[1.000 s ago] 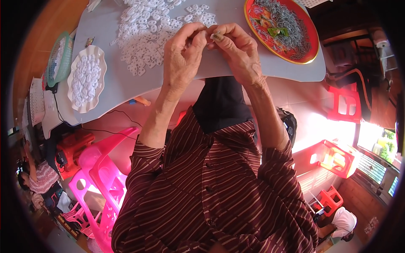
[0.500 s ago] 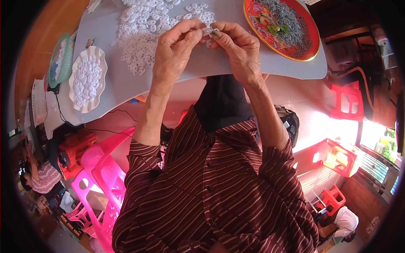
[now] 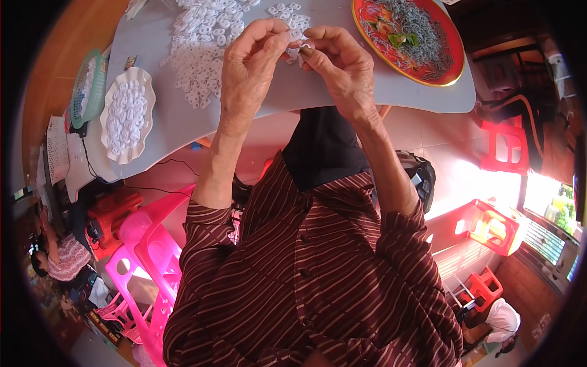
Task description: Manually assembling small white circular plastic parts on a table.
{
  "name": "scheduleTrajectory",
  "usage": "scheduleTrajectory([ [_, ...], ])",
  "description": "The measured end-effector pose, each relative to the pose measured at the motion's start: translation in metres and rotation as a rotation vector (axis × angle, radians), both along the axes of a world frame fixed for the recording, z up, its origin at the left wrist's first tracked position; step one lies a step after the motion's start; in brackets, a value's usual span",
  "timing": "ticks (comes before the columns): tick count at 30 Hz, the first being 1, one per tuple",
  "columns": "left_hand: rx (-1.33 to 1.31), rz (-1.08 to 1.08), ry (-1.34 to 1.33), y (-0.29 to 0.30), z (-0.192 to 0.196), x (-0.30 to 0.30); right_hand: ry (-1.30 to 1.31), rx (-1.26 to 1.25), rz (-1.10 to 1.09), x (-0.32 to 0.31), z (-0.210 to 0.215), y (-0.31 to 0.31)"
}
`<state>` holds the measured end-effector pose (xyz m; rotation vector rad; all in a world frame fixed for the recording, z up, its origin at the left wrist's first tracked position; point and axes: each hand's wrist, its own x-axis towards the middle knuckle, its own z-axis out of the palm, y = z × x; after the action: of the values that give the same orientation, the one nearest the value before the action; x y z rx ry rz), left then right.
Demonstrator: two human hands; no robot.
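Note:
Over the far side of the table my left hand pinches a small oval white plastic piece between thumb and fingertips. Close beside it, my right hand is closed in a pinch, with a bit of white showing at its darkened thumb tip; its exact shape is too small to tell. The fingertips of both hands are a little apart. Behind and left of them lies a spread pile of white plastic pieces with holes in them. More of these pieces lie just beyond my fingertips.
A red round tray holding many small grey parts stands at the right of the grey table. To the left are a scalloped white dish of white pieces and a green basket. Pink chair and red stools stand below; two people sit farther off.
My hands have drawn slightly apart, the left one shifting a little left and away from me. The white piece in its fingertips shows more now.

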<state>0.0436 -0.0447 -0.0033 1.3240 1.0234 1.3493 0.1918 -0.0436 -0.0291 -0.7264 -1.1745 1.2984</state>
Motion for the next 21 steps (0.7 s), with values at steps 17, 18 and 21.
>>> scheduleTrajectory([
  [17, 0.167, 0.111, 0.264, -0.0004, 0.0039, 0.0054, 0.025, -0.005, -0.021, -0.0021, -0.0004, -0.0017],
  [18, 0.167, 0.111, 0.263, 0.0004, 0.0039, 0.0046, 0.016, -0.008, -0.025, -0.0022, -0.0004, -0.0020],
  [21, 0.106, 0.087, 0.245, 0.0024, 0.0052, 0.0010, 0.031, -0.025, -0.022, -0.0021, 0.0001, -0.0024],
])
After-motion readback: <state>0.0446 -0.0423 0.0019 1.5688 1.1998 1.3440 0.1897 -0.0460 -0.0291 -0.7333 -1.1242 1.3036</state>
